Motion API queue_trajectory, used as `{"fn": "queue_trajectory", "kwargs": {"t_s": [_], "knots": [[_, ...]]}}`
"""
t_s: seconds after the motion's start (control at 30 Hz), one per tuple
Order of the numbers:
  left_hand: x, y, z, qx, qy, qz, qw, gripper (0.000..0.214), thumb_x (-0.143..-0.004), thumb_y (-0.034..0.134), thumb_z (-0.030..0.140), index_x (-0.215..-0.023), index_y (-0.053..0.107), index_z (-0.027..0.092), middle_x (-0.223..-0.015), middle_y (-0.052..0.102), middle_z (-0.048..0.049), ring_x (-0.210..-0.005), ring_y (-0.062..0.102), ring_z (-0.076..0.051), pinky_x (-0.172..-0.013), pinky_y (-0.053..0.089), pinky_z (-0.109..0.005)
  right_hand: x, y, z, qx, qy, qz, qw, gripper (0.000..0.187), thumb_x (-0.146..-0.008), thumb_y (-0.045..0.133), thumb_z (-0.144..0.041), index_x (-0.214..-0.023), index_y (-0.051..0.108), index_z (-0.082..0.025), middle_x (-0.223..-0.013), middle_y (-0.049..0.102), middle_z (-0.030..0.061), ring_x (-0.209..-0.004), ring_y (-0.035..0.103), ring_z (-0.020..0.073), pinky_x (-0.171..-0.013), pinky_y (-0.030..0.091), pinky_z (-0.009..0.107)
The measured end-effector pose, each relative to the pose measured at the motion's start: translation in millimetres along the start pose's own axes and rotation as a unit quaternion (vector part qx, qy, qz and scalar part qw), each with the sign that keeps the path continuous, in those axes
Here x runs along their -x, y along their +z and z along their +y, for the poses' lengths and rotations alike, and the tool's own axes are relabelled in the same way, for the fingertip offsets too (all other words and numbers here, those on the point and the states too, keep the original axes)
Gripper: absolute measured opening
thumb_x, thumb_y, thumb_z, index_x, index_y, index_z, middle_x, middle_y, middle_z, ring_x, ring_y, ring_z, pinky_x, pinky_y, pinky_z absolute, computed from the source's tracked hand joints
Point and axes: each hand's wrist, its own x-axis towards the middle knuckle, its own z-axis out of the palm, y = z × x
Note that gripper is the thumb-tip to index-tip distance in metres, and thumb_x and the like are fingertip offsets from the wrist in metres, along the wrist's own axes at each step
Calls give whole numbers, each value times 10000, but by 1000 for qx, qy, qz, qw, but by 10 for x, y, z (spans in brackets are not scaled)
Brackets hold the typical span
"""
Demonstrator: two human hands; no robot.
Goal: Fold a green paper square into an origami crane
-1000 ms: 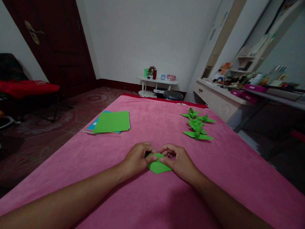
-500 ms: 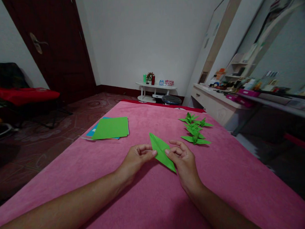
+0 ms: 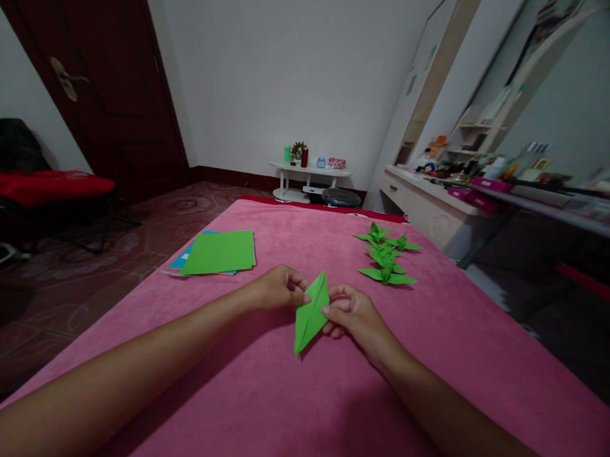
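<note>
A green folded paper (image 3: 312,316), diamond-shaped with a crease down its length, is held a little above the pink cloth (image 3: 231,404). Its upper tip leans to the right. My left hand (image 3: 283,287) pinches the left edge between thumb and fingers. On the opposite edge, my right hand (image 3: 350,310) grips with the thumb on top and the fingers partly hidden behind. Several folded green paper figures (image 3: 386,255) with pointed ends lie together beyond my right hand.
Left of my hands lies a stack of square paper sheets (image 3: 220,251), green on top with blue showing beneath. Beyond the cloth's far edge stands a low white table (image 3: 310,168) with small items. A cluttered dresser (image 3: 424,194) is at the right, a red chair (image 3: 48,186) at the left.
The folded paper has turned: its upper tip leaned left and now leans right. My left hand has moved slightly up, and both hands still hold the paper.
</note>
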Motion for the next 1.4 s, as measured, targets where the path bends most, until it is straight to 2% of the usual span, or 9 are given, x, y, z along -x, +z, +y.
{"fn": "queue_trajectory", "kwargs": {"t_s": [0.13, 0.23, 0.3, 0.4, 0.5, 0.73, 0.9, 1.17, 1.4], "knots": [[-117, -80, 63, -51, -1, -69, 996, 357, -631, 720, 219, -966, 628, 136, -554, 578, 41, -470, 477, -83, -483, 338, -196, -28, -113, 7, 138, -18, 30, 990, 261, -749, 574, -368, -890, 431, -202, -561, 559, -49, -405, 496, 114, -381, 357, 206], [-198, -96, 122, -106, 32, -141, 984, 424, -656, 694, 158, -1069, 596, 168, -562, 565, 51, -508, 495, -93, -503, 363, -194, 14, -190, -118, 317, -171, 158, 919, 146, -691, 607, -182, -813, 527, -195, -697, 561, -5, -590, 533, 137, -548, 429, 262], [-257, -67, 153, -152, 64, -176, 971, 394, -664, 669, 112, -1047, 605, 174, -571, 554, 52, -537, 501, -99, -525, 380, -196, 71, -204, -230, 386, -260, 124, 876, 227, -668, 577, -66, -845, 585, -208, -868, 585, 28, -785, 554, 170, -707, 441, 297], [-356, 31, 148, -206, 117, -190, 953, 302, -658, 643, 69, -945, 623, 159, -683, 605, 19, -625, 535, -113, -568, 407, -202, 140, -182, -319, 425, -312, -35, 849, 256, -676, 578, -21, -820, 627, -226, -962, 590, 24, -947, 530, 193, -853, 402, 331], [-422, 124, 86, -277, 185, -171, 927, 375, -637, 646, 57, -998, 619, 155, -849, 648, -16, -742, 564, -134, -655, 427, -221, 145, -166, -256, 408, -291, -128, 856, 228, -690, 619, -38, -829, 647, -216, -955, 582, 22, -931, 542, 173, -823, 420, 299], [-65, 139, 42, -370, 198, -6, 908, 148, -736, 647, 203, -872, 666, 148, -812, 640, -39, -754, 570, -143, -689, 412, -234, 95, -208, -95, 358, -237, -162, 889, 232, -666, 701, -59, -845, 680, -205, -931, 572, 11, -894, 550, 151, -762, 430, 248], [340, 259, -7, -394, 201, -26, 897, 273, -703, 695, 384, -889, 683, 184, -830, 645, -43, -780, 572, -167, -698, 410, -257, 100, -194, -120, 371, -212, -151, 891, 245, -652, 687, -25, -825, 684, -198, -867, 566, 1, -806, 551, 136, -708, 422, 236], [335, 327, -182, -273, 162, 27, 948, 122, -796, 582, 196, -786, 702, 175, -754, 639, -24, -720, 578, -122, -684, 423, -229, 77, -205, -99, 301, -180, -148, 925, 149, -757, 614, -77, -792, 711, -184, -824, 588, 21, -773, 561, 133, -682, 429, 235], [313, 335, -175, -241, 128, 44, 961, 125, -772, 564, 167, -740, 683, 150, -712, 617, -21, -668, 558, -115, -633, 415, -223, 64, -163, -37, 284, -187, -107, 934, 121, -725, 630, -70, -748, 703, -163, -767, 591, 17, -717, 555, 123, -644, 418, 225]]}}
